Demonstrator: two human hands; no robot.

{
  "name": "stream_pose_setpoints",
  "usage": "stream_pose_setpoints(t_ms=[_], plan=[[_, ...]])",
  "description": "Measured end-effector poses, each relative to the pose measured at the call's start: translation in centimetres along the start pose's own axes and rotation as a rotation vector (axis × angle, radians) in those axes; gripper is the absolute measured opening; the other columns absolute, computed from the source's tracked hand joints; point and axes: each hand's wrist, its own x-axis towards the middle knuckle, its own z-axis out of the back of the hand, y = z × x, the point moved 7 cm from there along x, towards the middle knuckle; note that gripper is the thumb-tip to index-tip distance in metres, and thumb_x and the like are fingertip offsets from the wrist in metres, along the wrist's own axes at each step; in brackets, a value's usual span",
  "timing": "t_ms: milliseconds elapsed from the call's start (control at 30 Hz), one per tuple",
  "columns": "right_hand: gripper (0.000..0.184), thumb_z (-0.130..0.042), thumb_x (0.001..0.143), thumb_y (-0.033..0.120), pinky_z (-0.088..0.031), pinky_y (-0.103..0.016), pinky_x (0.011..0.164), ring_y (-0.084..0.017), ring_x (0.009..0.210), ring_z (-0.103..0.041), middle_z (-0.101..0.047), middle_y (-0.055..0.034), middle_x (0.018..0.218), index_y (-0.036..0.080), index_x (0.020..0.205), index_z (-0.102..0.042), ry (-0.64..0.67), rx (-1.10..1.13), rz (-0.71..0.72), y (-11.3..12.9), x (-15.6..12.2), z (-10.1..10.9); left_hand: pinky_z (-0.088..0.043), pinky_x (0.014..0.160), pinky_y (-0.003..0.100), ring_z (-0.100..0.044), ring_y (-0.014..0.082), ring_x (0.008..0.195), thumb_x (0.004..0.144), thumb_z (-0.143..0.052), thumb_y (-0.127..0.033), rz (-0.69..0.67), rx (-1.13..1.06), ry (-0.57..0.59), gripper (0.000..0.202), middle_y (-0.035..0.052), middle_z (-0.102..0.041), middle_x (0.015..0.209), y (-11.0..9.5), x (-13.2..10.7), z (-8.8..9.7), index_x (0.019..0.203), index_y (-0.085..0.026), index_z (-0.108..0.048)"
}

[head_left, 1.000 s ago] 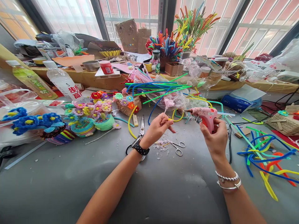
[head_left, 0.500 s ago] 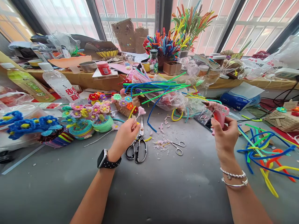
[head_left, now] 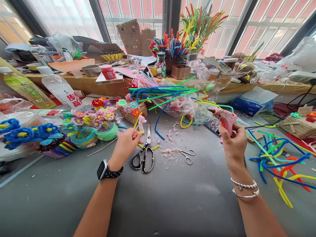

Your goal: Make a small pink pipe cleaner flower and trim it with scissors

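My left hand (head_left: 127, 144) is closed on the thin stem of a small pale pink pipe-cleaner flower (head_left: 142, 119), its head sticking up above the fingers. My right hand (head_left: 234, 143) wraps round the handle of a pink hot glue gun (head_left: 226, 119), whose nozzle points left. Just right of my left hand lie large black-handled scissors (head_left: 145, 154), blades pointing away. Small silver scissors (head_left: 187, 154) rest beside a scatter of pale pink fluff clippings (head_left: 169, 152).
Finished pipe-cleaner flower pots (head_left: 107, 130) and blue flowers (head_left: 27, 134) stand on the left. Loose coloured pipe cleaners (head_left: 278, 161) lie at right; more lie on plastic bags (head_left: 172, 105) at the back. Bottles (head_left: 60, 87) and a tissue pack (head_left: 253, 102) stand near the cluttered ledge (head_left: 116, 87).
My left hand has shifted slightly left and down with the pink flower. My right hand has moved a little left, still holding the glue gun.
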Motion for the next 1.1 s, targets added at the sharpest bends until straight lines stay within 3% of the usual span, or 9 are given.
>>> stream_pose_setpoints(t_ms=[100,200,333,533,633,833,1000,1100], plan=[[0.049,-0.063,0.057,0.049,-0.04,-0.026,0.044,-0.014,0.055,-0.05,-0.055,-0.0029,0.072,0.015,0.091,-0.051,-0.014,0.004,-0.068,0.2,-0.1,0.0,-0.03,0.047,0.023,-0.061,0.0157,0.054,0.072,-0.039,-0.025,0.1,0.153,0.07,0.024,-0.0048,-0.044,0.049,1.7,-0.6,0.1,0.054,-0.02,-0.023],[0.05,-0.062,0.057,0.05,-0.04,-0.026,0.044,-0.014,0.055,-0.05,-0.055,-0.0027,0.073,0.015,0.091,-0.051,-0.01,0.004,-0.066,0.3,-0.1,0.0,-0.029,0.047,0.023,-0.062,0.0179,0.06,0.07,-0.039,-0.026,0.131,0.238,0.008,0.023,-0.0021,-0.047,0.052,2.7,-1.1,1.0,0.053,-0.02,-0.026],[0.05,-0.061,0.058,0.051,-0.04,-0.025,0.044,-0.013,0.053,-0.049,-0.054,-0.0018,0.072,0.015,0.092,-0.051,-0.003,-0.011,-0.061,0.2,-0.1,0.0,-0.032,0.05,0.023,-0.061,0.017,0.059,0.07,-0.038,-0.025,0.164,0.207,0.01,0.022,-0.0005,-0.051,0.054,3.8,-1.5,1.8,0.053,-0.02,-0.025],[0.051,-0.06,0.059,0.051,-0.04,-0.025,0.044,-0.012,0.055,-0.049,-0.054,-0.0027,0.075,0.014,0.094,-0.051,0.002,-0.018,-0.059,0.1,-0.1,0.0,-0.024,0.046,0.025,-0.048,0.0173,0.051,0.07,-0.04,-0.03,0.124,0.485,-0.065,0.027,0.0009,-0.046,0.053,3.5,-1.8,3.0,0.052,-0.021,-0.022],[0.05,-0.06,0.059,0.051,-0.04,-0.025,0.044,-0.013,0.056,-0.049,-0.054,-0.0026,0.075,0.015,0.093,-0.051,0.003,-0.011,-0.048,0.0,-0.1,-0.1,-0.023,0.045,0.024,-0.04,0.0154,0.047,0.07,-0.042,-0.033,0.132,0.535,-0.044,0.03,-0.0004,-0.041,0.049,3.5,-1.9,2.7,0.051,-0.021,-0.022],[0.047,-0.061,0.059,0.049,-0.039,-0.024,0.042,-0.012,0.054,-0.048,-0.055,-0.0023,0.074,0.016,0.091,-0.051,0.005,-0.007,-0.04,0.1,0.0,-0.1,-0.023,0.044,0.024,-0.035,0.013,0.044,0.067,-0.049,-0.044,0.166,0.433,-0.049,0.038,-0.0019,-0.039,0.046,3.4,-2.1,2.8,0.049,-0.02,-0.025],[0.048,-0.061,0.059,0.05,-0.039,-0.024,0.042,-0.012,0.052,-0.047,-0.054,-0.0021,0.073,0.016,0.091,-0.05,0.034,0.003,-0.055,0.3,-0.2,-0.3,-0.029,0.049,0.025,-0.051,0.0153,0.051,0.072,-0.047,-0.041,0.202,0.196,-0.156,0.04,-0.0018,-0.048,0.048,3.2,-2.6,3.9,0.05,-0.02,-0.022],[0.048,-0.062,0.059,0.05,-0.04,-0.024,0.043,-0.012,0.054,-0.047,-0.054,-0.0026,0.076,0.016,0.091,-0.05,0.054,0.022,-0.051,0.5,-0.4,-0.5,-0.035,0.053,0.025,-0.056,0.0147,0.056,0.073,-0.05,-0.037,0.141,-0.036,-0.249,0.039,-0.0017,-0.054,0.058,2.0,-2.9,4.3,0.052,-0.019,-0.022]])
